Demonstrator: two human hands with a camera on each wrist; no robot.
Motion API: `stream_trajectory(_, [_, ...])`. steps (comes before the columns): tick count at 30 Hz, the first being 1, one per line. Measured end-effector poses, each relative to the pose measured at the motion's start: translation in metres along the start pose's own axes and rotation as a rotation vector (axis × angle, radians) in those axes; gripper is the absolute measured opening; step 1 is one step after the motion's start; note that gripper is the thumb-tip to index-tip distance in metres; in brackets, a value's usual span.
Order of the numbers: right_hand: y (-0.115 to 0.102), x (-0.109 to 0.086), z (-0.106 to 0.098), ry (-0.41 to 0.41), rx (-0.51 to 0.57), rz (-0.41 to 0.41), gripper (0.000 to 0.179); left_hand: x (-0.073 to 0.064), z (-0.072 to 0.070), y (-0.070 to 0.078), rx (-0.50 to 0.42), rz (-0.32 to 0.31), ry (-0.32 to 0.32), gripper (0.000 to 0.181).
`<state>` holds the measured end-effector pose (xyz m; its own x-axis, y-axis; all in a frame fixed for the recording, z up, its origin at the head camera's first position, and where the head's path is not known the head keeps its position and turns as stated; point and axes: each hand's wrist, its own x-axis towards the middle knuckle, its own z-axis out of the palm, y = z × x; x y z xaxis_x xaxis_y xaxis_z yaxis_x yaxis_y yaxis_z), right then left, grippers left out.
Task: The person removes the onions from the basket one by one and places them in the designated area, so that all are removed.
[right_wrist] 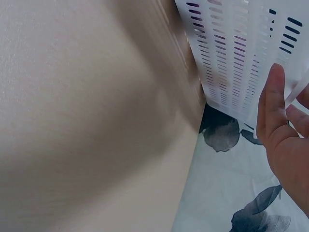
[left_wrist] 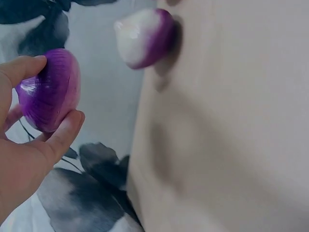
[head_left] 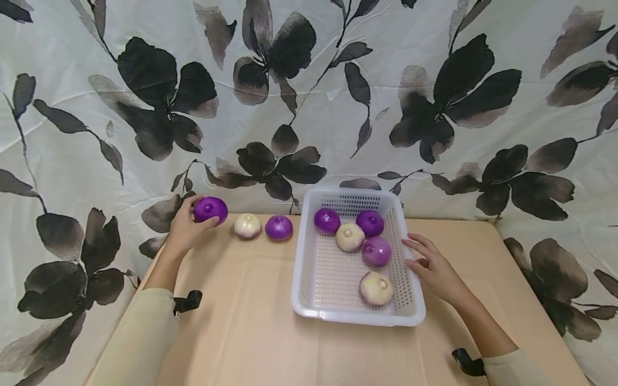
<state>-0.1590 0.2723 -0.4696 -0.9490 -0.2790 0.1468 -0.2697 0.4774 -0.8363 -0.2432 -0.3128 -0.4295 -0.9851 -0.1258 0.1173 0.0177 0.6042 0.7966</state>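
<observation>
My left hand [head_left: 185,228] holds a purple onion [head_left: 211,210] between thumb and fingers, raised above the table's back left edge. In the left wrist view the onion [left_wrist: 50,91] is purple with a paler side. To its right on the table stand a whitish onion [head_left: 247,226] and another purple onion [head_left: 278,228]. A white plastic basket [head_left: 309,268] holds several onions, some purple, some whitish, among them a pale onion [head_left: 376,288] near the front. My right hand [head_left: 436,271] grips the basket's right rim, with digits on both sides of the wall in the right wrist view.
The light wooden table [head_left: 241,332] ends at the back against a white cloth [head_left: 357,166] with dark flower prints. Slotted holes run through the basket's walls. A black strap piece [head_left: 188,302] sits at the left wrist and a similar black piece [head_left: 468,363] at the right.
</observation>
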Motion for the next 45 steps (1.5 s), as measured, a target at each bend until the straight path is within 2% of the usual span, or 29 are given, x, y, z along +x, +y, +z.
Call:
stream_trajectory(11, [-0.001,0.0,0.002,-0.009,-0.013,0.015,0.052,0.009,0.005,-0.038,-0.054,-0.106,-0.009,0.08])
stream_trajectory(15, [-0.001,0.0,0.002,-0.016,-0.014,0.021,0.052,0.012,0.009,-0.045,-0.006,-0.115,-0.018,0.078])
stream_trajectory(19, [0.0,0.0,0.001,-0.012,-0.023,0.012,0.051,0.016,0.011,-0.049,0.037,-0.119,-0.035,0.075])
stream_trajectory(28, [0.002,0.002,0.001,-0.015,-0.019,-0.006,0.052,0.022,0.016,-0.06,0.022,-0.162,-0.094,0.077])
stream_trajectory(32, [0.001,0.002,0.001,-0.012,-0.023,-0.007,0.051,0.024,0.018,-0.066,0.051,-0.169,-0.116,0.076])
stream_trajectory(36, [0.001,0.002,0.0,-0.013,-0.024,0.005,0.052,0.023,0.021,-0.07,0.089,-0.197,-0.12,0.077])
stream_trajectory(45, [-0.001,0.002,-0.001,-0.023,-0.026,0.029,0.053,0.026,0.022,-0.074,0.087,-0.23,-0.118,0.079])
